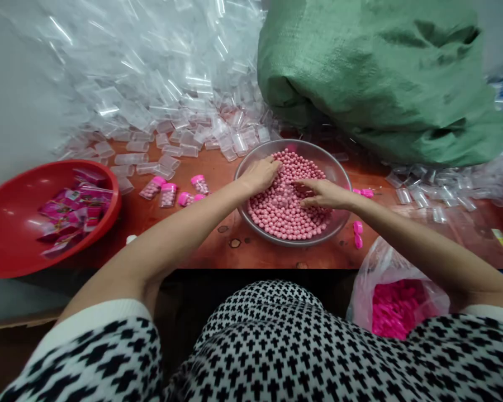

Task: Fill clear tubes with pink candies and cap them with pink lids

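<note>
A metal bowl [335,167] on the red-brown table holds a heap of small pink balls [285,215]. My left hand [260,174] rests palm down on the balls at the bowl's far left, fingers curled into them. My right hand [323,194] lies on the balls at the right side, fingers pointing left and pressed together. What either hand holds under the fingers is hidden. Filled clear vials with pink caps [167,192] lie just left of the bowl.
A big pile of empty clear vials [167,95] fills the back left. A green woven sack [381,72] sits back right. A red basin [8,223] with pink packets stands at left. A plastic bag of pink caps [396,304] hangs by my right arm.
</note>
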`<state>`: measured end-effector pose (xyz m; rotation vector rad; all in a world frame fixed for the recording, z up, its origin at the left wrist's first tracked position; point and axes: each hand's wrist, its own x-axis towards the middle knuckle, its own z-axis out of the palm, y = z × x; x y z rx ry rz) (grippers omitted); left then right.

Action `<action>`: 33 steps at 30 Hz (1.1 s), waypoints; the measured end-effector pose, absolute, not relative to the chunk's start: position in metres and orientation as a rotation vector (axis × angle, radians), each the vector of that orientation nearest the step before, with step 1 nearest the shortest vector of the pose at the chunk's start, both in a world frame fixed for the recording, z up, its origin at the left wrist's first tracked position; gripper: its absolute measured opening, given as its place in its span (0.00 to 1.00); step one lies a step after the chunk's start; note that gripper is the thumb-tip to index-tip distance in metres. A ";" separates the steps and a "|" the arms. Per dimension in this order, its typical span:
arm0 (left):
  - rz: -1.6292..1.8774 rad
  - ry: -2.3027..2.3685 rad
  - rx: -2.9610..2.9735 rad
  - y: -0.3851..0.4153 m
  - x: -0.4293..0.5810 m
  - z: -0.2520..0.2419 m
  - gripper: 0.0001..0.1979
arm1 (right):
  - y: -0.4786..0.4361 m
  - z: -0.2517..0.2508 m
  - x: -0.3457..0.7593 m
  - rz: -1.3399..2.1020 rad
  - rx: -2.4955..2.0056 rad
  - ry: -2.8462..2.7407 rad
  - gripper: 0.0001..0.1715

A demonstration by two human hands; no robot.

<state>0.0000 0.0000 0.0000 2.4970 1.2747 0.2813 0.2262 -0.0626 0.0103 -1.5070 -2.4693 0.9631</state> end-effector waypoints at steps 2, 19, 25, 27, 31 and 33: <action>0.365 1.248 2.546 0.005 -0.001 0.000 0.17 | -0.066 0.016 0.234 0.959 -1.504 -2.368 0.31; 1.086 0.707 1.112 -0.049 -0.019 0.005 0.30 | -0.072 0.022 0.175 1.265 -1.016 -1.460 0.29; 0.931 0.645 1.112 -0.058 -0.016 0.003 0.27 | -0.081 0.013 0.170 1.229 -1.005 -1.442 0.31; 0.893 0.662 1.102 -0.060 -0.016 0.004 0.28 | -0.081 0.011 0.171 1.179 -1.010 -1.483 0.30; 0.910 0.667 1.076 -0.062 -0.015 0.006 0.30 | -0.075 0.018 0.188 0.826 -1.271 -1.825 0.16; 0.920 0.671 1.048 -0.062 -0.016 0.007 0.30 | -0.069 0.023 0.200 0.538 -1.603 -2.134 0.12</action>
